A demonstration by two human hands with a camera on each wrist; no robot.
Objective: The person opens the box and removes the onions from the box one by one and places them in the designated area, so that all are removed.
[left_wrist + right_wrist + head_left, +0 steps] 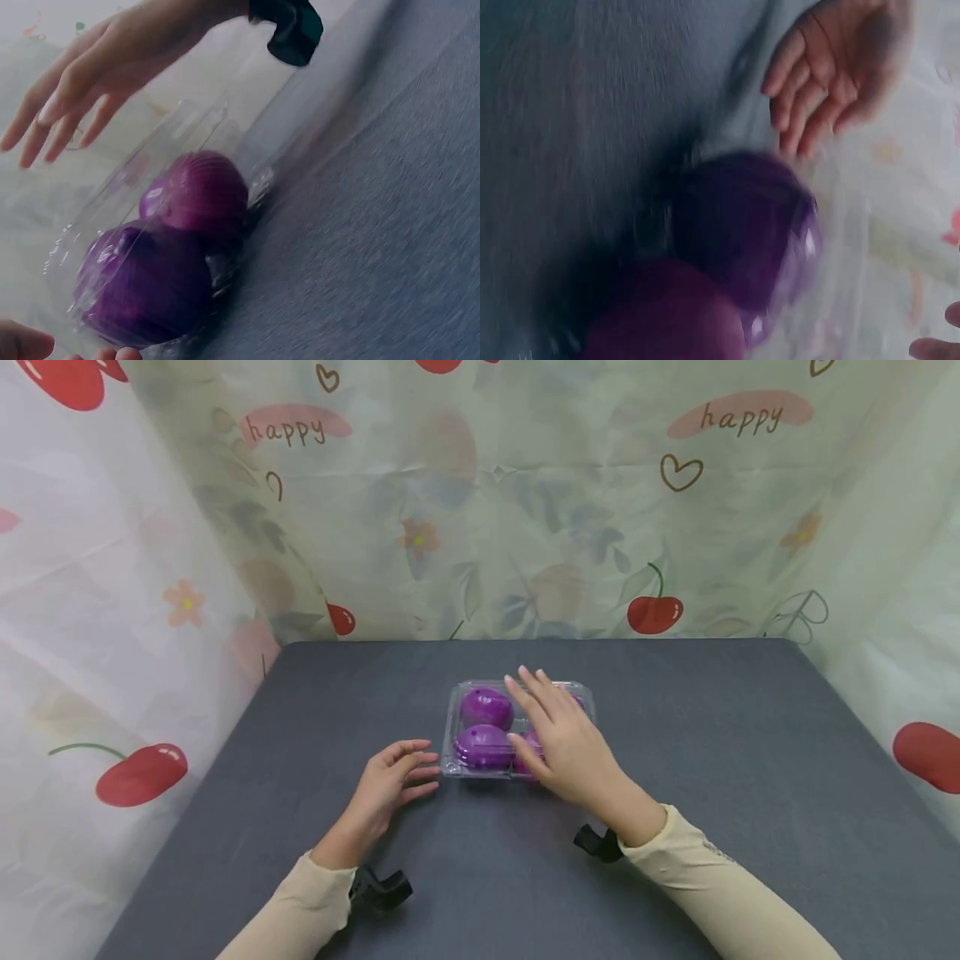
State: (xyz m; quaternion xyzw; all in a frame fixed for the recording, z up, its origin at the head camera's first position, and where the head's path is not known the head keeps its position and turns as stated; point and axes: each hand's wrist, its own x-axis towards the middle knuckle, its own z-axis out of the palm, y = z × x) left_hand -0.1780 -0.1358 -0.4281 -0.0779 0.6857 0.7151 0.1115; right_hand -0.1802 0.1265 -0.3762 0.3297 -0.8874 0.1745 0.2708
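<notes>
A clear plastic clamshell box (448, 735) sits on the table with several round, glossy purple things in it, one of them a purple ball (483, 747) at the front left. Their exact kind is hard to tell. My right hand (573, 747) hovers over the box's right half with fingers extended and hides part of the contents. In the left wrist view, a gap shows between that right hand (112, 67) and the box. Beside the box's left edge is my left hand (390, 785), fingers loosely bent and holding nothing; whether its fingertips touch the plastic, I cannot tell.
Beneath everything lies a dark grey tabletop (337, 693), with its far edge against a patterned curtain (495, 502). More curtain hangs on both sides. A black wrist mount (382, 889) is on the left wrist, and another black mount (598, 843) on the right.
</notes>
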